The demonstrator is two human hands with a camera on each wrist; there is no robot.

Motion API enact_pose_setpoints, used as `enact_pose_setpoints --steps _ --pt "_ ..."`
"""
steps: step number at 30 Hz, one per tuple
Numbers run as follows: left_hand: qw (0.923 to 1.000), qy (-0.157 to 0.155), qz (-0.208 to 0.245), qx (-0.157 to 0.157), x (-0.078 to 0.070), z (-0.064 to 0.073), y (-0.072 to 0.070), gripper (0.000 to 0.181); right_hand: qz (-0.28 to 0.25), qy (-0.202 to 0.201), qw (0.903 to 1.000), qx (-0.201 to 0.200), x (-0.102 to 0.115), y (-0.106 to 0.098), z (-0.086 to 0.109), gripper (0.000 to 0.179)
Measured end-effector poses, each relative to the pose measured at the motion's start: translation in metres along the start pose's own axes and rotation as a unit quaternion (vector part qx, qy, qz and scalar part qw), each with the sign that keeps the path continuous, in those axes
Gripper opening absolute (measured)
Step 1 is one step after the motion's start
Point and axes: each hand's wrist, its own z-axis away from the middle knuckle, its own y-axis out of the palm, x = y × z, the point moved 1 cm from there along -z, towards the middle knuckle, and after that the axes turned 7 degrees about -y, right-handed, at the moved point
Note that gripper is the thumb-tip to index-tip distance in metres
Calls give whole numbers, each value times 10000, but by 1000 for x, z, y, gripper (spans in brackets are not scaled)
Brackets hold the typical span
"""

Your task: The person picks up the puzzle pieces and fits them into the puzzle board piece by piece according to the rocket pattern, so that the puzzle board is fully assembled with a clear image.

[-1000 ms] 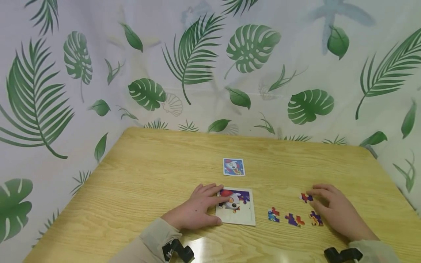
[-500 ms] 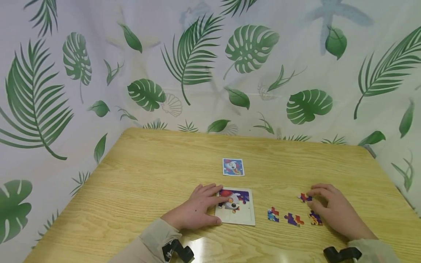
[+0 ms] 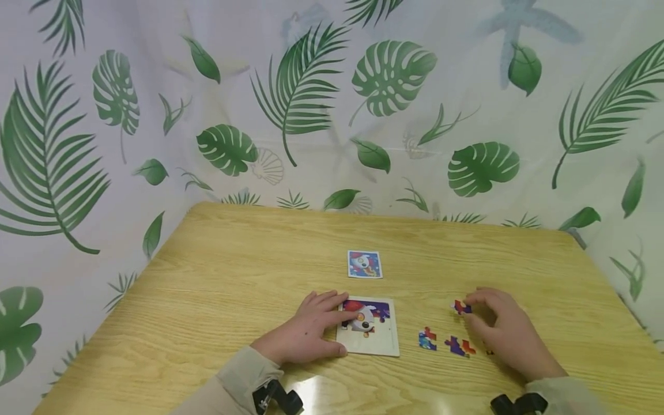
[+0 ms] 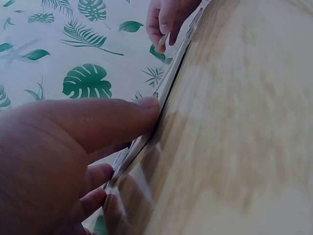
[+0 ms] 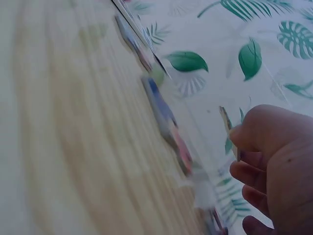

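Note:
In the head view my left hand [image 3: 306,329] lies flat over the left side of a square puzzle board [image 3: 383,342], with fingers extended across it. The left wrist view shows that thumb [image 4: 122,117] touching the board's edge. Part of a picture with a white character is assembled in the board's upper area; the lower part is bare. My right hand [image 3: 505,331] pinches a red and purple jigsaw piece [image 3: 459,307] between thumb and fingers. The right wrist view shows this jigsaw piece [image 5: 226,119] raised off the table.
Right of the board lie a blue-red jigsaw piece [image 3: 427,339] and a purple-orange one [image 3: 459,346]. Another piece [image 3: 489,351] is mostly hidden beneath the right hand. A small picture card [image 3: 365,264] sits behind the board on the wooden table [image 3: 249,259]. Leaf-printed cloth surrounds the table.
My right hand has moved left with the pinched jigsaw piece, off the table and toward the board, now covering most of one loose piece. My left hand stays on the board.

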Motion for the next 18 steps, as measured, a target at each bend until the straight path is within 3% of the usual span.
enact_pose_setpoints --steps 18 --pt "10000 1 22 -27 -1 1 0 68 -97 -790 9968 86 52 50 -15 19"
